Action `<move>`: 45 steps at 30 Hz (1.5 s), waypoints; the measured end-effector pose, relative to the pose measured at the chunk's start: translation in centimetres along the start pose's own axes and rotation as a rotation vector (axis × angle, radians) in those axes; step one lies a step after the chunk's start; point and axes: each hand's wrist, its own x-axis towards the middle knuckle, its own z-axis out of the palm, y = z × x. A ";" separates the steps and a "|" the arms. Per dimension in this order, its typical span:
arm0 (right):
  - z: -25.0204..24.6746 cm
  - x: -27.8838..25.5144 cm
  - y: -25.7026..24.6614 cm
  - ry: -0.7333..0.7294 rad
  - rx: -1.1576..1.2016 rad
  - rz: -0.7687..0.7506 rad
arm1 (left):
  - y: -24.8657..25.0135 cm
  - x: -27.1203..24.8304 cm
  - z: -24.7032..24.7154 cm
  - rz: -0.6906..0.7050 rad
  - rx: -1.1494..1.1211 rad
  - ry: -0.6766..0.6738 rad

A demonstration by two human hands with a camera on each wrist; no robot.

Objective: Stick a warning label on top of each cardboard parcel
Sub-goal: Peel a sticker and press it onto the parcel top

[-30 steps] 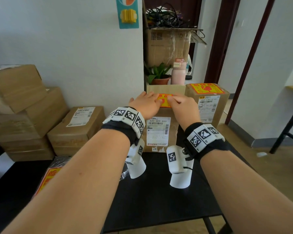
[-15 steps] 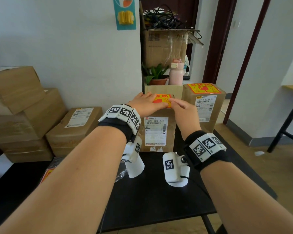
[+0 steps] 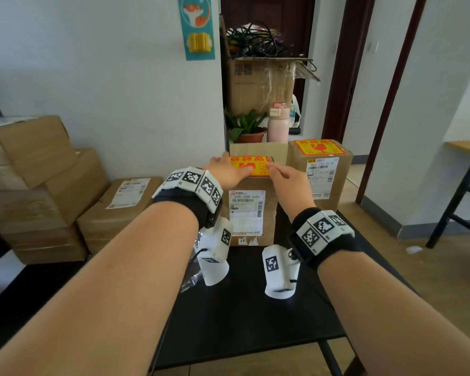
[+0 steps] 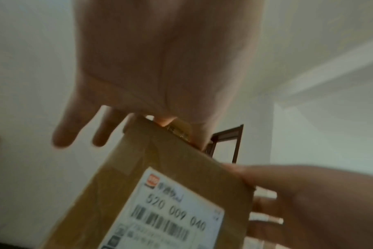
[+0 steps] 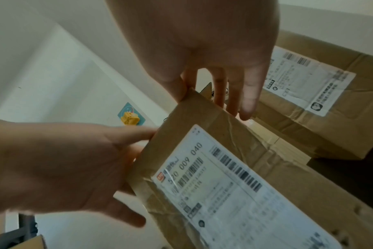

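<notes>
Far left, against the white wall: a stack of plain brown cardboard cartons. Just right of it, lower: a flat brown carton with a white shipping slip.

Foreground: a black table, with crumpled clear plastic wrap at its left edge under the left wrist camera.

Centre, on the table: an upright brown cardboard parcel with a white "520 009 040" shipping slip. On its top face lies an orange-and-yellow rectangular warning label.

The left hand lies flat on the parcel's top left, fingers straight and loosely spread, tips on the label's left part; from the left wrist camera two fingers overhang the parcel's edge. The right hand reaches the top right corner, fingers straight and slightly apart, fingertips touching the label's right edge. Neither hand closes on anything.

Behind the parcel: a green plant in a terracotta pot, a pink lidded bottle, and above them an open carton holding black cables.

Right, beside the first parcel: a second brown cardboard parcel already bearing an orange-and-yellow label on top; whether the two touch cannot be told.

Far right: a wooden-topped table with black legs.
</notes>
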 end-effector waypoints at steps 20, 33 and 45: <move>-3.4 3.2 -2.0 -0.165 -0.430 -0.026 | 2.7 0.0 1.2 -0.027 -0.611 0.007; -3.0 5.2 0.0 -0.095 -0.406 -0.065 | 3.0 4.2 3.0 0.068 -0.588 -0.026; -2.6 3.7 -1.0 -0.092 -0.382 -0.069 | 1.9 1.2 1.2 0.031 -0.557 0.096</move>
